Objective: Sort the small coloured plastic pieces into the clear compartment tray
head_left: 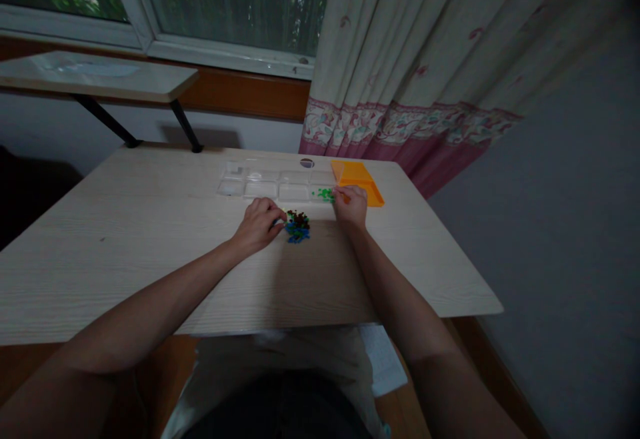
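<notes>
A small heap of tiny blue, dark brown and green pieces lies on the table. At its left edge is my left hand, fingers curled and the thumb and forefinger close together by the pieces; whatever is between them is too small to make out. Behind the heap stands a clear plastic box with compartments. Its front right compartment holds scattered green pieces. My right hand is over that compartment's right side, fingers pinched together, their contents hidden.
An orange tray or lid adjoins the clear box's right end. A dark oval spot shows behind the box. A raised shelf on black legs stands at the back left of the wooden table. A curtain hangs behind.
</notes>
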Demonstrator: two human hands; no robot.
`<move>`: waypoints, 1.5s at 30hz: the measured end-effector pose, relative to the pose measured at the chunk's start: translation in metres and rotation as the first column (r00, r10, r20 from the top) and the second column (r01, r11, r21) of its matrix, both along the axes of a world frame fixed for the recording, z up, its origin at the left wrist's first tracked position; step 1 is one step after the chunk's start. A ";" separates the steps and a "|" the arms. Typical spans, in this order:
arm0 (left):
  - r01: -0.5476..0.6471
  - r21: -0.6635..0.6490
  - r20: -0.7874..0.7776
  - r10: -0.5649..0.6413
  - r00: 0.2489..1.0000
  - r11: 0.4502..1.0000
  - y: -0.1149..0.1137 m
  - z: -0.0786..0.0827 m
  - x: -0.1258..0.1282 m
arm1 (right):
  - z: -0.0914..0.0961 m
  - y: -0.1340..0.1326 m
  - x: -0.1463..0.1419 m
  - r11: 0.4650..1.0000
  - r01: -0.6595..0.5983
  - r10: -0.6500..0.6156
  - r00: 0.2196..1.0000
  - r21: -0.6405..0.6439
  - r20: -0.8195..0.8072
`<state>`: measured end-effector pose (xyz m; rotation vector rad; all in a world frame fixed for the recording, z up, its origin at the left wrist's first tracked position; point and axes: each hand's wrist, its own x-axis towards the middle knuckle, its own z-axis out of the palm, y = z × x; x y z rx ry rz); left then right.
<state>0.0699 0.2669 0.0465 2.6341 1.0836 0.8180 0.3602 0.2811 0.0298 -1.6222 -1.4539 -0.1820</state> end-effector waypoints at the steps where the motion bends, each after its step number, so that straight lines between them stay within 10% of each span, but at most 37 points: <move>1: 0.000 0.004 -0.004 0.000 1.000 1.000 0.000 0.000 0.000 | 0.000 0.000 0.000 1.000 -0.003 0.003 1.000 -0.004 -0.003; 32: -0.050 0.018 0.030 0.050 0.998 0.999 0.001 -0.003 0.001 | 0.007 -0.004 -0.004 1.000 -0.029 0.029 0.999 -0.005 0.036; 45: -0.131 -0.129 0.301 0.164 0.939 0.983 0.010 -0.007 -0.001 | 0.028 -0.040 -0.080 0.881 -0.435 0.473 0.819 -0.186 0.325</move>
